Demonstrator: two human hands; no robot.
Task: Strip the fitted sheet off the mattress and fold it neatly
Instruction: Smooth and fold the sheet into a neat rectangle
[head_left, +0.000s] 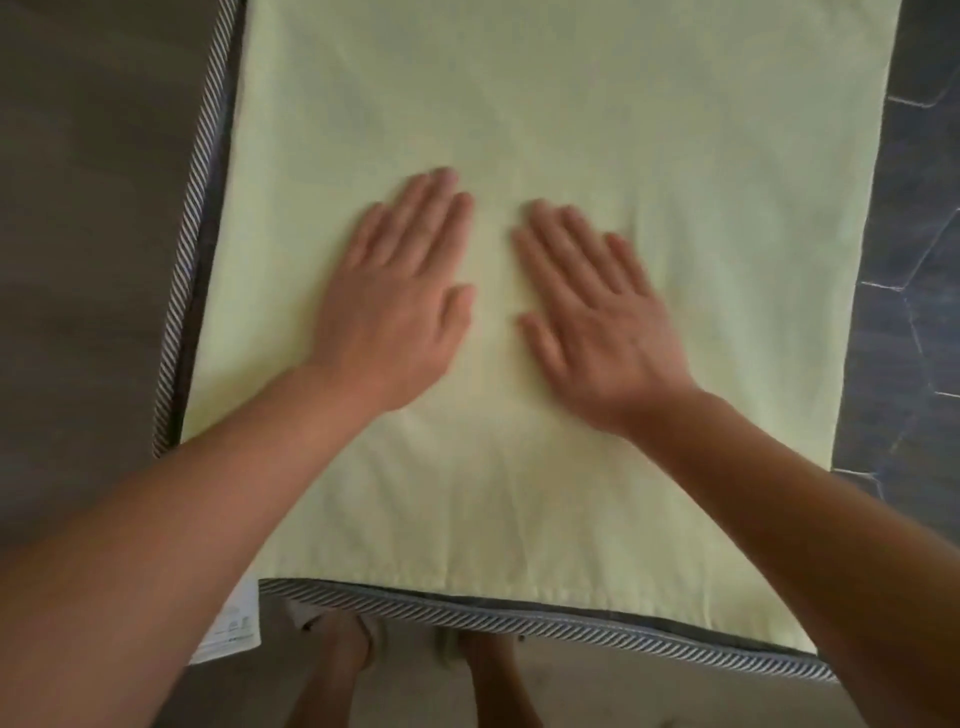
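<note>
Sheet, pale yellow, lies flat across the mattress, filling mid-frame. Left hand and right hand press it, fingers straight. Dark floor lies at left, tiled floor at right.

The sheet is pale yellow-green cloth, matt and mostly smooth, with faint creases and a stitched hem along its near edge. The mattress under it shows grey fabric, its rim bound in striped woven tape. A white label at its corner may be thin cloth or paper; blur hides which. The floor at the right is dark, stone-like paving with pale joints.
</note>
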